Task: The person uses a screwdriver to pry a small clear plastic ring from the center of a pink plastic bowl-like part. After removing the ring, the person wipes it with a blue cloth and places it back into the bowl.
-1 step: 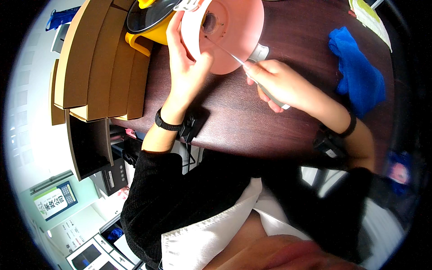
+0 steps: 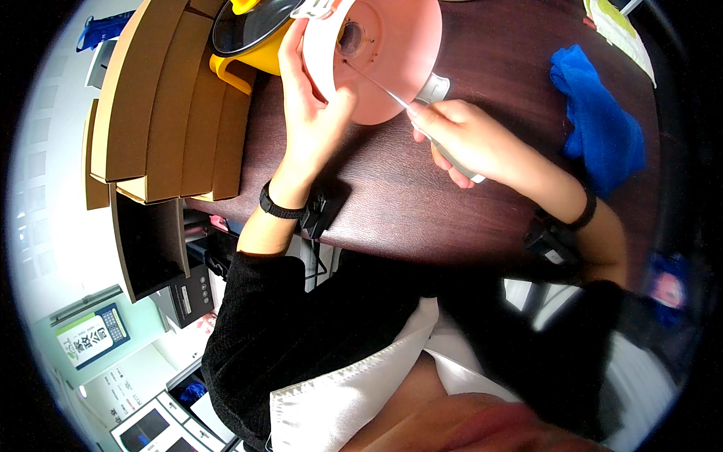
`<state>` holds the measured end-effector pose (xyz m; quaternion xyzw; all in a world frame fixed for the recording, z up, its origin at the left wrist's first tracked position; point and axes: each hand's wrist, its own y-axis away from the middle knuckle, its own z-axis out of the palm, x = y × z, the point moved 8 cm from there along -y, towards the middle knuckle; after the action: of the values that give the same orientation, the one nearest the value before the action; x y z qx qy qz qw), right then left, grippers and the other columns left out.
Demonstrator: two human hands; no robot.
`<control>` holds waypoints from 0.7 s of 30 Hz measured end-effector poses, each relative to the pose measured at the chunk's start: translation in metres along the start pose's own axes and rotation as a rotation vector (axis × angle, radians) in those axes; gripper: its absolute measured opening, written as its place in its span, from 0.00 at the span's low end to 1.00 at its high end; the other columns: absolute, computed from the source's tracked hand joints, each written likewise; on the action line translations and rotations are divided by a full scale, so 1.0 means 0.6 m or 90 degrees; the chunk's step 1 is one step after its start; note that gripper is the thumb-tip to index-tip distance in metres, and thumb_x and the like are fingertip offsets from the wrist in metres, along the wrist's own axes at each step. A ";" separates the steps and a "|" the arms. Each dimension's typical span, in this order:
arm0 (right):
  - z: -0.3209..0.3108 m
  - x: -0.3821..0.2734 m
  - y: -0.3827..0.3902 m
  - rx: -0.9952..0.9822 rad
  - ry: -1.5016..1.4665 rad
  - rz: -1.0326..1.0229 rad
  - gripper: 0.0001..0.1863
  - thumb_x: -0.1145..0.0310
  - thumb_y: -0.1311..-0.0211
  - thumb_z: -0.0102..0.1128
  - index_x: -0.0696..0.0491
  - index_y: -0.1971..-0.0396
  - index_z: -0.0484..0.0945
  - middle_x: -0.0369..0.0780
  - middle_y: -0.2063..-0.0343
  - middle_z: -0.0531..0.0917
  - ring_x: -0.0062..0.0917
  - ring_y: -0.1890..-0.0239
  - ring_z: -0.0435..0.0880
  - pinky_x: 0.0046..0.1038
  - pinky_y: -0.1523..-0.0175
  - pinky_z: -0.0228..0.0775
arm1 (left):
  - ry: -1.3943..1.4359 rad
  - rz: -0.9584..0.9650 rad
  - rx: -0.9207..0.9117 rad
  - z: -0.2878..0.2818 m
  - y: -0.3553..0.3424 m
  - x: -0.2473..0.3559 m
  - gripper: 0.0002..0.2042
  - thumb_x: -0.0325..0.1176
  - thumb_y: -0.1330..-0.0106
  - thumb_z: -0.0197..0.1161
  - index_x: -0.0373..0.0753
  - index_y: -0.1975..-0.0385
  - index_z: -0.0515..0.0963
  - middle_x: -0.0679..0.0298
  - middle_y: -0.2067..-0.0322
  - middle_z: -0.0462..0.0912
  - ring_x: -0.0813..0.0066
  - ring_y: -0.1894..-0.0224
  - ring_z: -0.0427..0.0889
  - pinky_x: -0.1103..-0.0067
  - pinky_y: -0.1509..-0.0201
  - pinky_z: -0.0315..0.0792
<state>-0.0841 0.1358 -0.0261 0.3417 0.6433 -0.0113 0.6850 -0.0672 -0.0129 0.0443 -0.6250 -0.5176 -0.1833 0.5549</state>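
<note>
Pink round appliance base (image 2: pixel 392 56) sits tipped on its edge at 12 o'clock on the dark wood surface (image 2: pixel 392 196), underside facing the camera, dark hole near its centre. Left hand (image 2: pixel 309 120) steadies it from the 9 o'clock side, fingers wrapped closed around the white rim band (image 2: pixel 322 53) of the base. Right hand (image 2: pixel 467 139) at 3 o'clock of the base, fingers closed on a thin screwdriver (image 2: pixel 376 84) with a grey handle; the shaft runs up toward 10 o'clock and the tip lands at or in the central hole, exact contact too small to tell. To do this well, judged from here: keep the shaft in line with the hole, press lightly along it, turn from the wrist, and hold the base firm so it does not roll on its rim. Yellow pot (image 2: pixel 241 53) with a dark glass lid stands just beside the base at 9 o'clock. Stack of flat brown cardboard boxes (image 2: pixel 166 105) further out at 9 o'clock, overhanging the surface edge, no labels seen. Blue cloth (image 2: pixel 595 113) at 3 o'clock, well apart from the hands. Pale green-white packet (image 2: pixel 617 30) at 2 o'clock near the rim. Black bands on both wrists. Down at 8 o'clock on the floor side, a rectangular green-and-white printed card or sign (image 2: pixel 90 339); white sheets with dark panels (image 2: pixel 143 426) at 7 o'clock.
</note>
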 end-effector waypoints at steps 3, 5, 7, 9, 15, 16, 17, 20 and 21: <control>-0.002 0.002 -0.001 0.012 0.001 -0.010 0.29 0.48 0.33 0.34 0.63 0.68 0.69 0.36 0.90 0.70 0.19 0.94 0.70 0.20 0.90 0.61 | 0.005 0.000 -0.002 0.001 0.000 -0.002 0.36 0.23 0.50 0.53 0.35 0.38 0.48 0.56 0.44 0.59 0.69 0.42 0.61 0.72 0.38 0.56; -0.003 0.002 -0.004 0.021 -0.014 -0.037 0.30 0.48 0.33 0.35 0.65 0.70 0.69 0.38 0.90 0.69 0.20 0.95 0.69 0.23 0.92 0.59 | 0.009 -0.001 -0.002 0.002 0.000 -0.002 0.36 0.23 0.50 0.53 0.35 0.38 0.48 0.55 0.44 0.59 0.69 0.42 0.61 0.72 0.38 0.56; -0.002 0.000 -0.004 0.024 -0.011 -0.041 0.30 0.47 0.33 0.34 0.65 0.71 0.68 0.37 0.91 0.69 0.20 0.95 0.69 0.22 0.93 0.59 | 0.010 0.001 -0.003 0.002 0.000 -0.002 0.36 0.23 0.50 0.54 0.35 0.38 0.47 0.55 0.44 0.59 0.69 0.42 0.61 0.72 0.38 0.56; -0.003 -0.001 -0.003 0.020 -0.010 -0.032 0.29 0.48 0.33 0.36 0.65 0.71 0.69 0.38 0.91 0.69 0.22 0.94 0.71 0.23 0.92 0.60 | 0.005 0.005 -0.005 0.003 0.000 -0.002 0.36 0.24 0.49 0.54 0.35 0.38 0.47 0.55 0.44 0.59 0.68 0.42 0.61 0.72 0.38 0.56; -0.032 -0.060 0.029 0.343 0.569 -0.291 0.19 0.55 0.39 0.52 0.59 0.70 0.72 0.42 0.88 0.75 0.29 0.87 0.78 0.27 0.84 0.67 | -0.014 0.030 -0.026 0.008 0.002 0.005 0.37 0.25 0.49 0.55 0.35 0.38 0.46 0.55 0.43 0.58 0.68 0.42 0.60 0.71 0.37 0.55; -0.030 -0.067 0.039 0.399 0.675 -0.308 0.17 0.56 0.40 0.53 0.58 0.69 0.72 0.41 0.88 0.75 0.27 0.87 0.77 0.25 0.83 0.67 | -0.014 0.031 -0.031 0.009 0.001 0.006 0.37 0.25 0.49 0.55 0.34 0.37 0.45 0.54 0.43 0.58 0.67 0.42 0.60 0.71 0.37 0.55; -0.026 -0.075 0.048 0.455 0.781 -0.324 0.16 0.57 0.40 0.54 0.56 0.69 0.73 0.39 0.88 0.75 0.26 0.87 0.77 0.23 0.82 0.67 | -0.009 0.032 -0.033 0.011 0.002 0.008 0.37 0.25 0.49 0.55 0.34 0.37 0.45 0.54 0.43 0.58 0.67 0.42 0.60 0.71 0.37 0.55; -0.041 -0.090 0.059 0.480 0.791 -0.283 0.15 0.57 0.47 0.59 0.54 0.71 0.73 0.43 0.86 0.78 0.31 0.81 0.81 0.31 0.77 0.72 | -0.008 0.035 -0.032 0.012 0.003 0.011 0.37 0.24 0.50 0.54 0.34 0.38 0.45 0.54 0.44 0.59 0.67 0.41 0.60 0.72 0.37 0.54; -0.045 -0.095 0.063 0.490 0.804 -0.287 0.15 0.57 0.47 0.59 0.54 0.71 0.73 0.43 0.86 0.78 0.30 0.81 0.81 0.31 0.77 0.72 | -0.018 0.035 -0.029 0.011 0.004 0.010 0.37 0.22 0.51 0.53 0.34 0.38 0.45 0.53 0.44 0.59 0.67 0.41 0.60 0.72 0.38 0.54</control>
<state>-0.1001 0.1535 0.0436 0.3582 0.9169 -0.1759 0.0023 -0.0651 -0.0040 0.0459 -0.6539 -0.5038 -0.1712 0.5379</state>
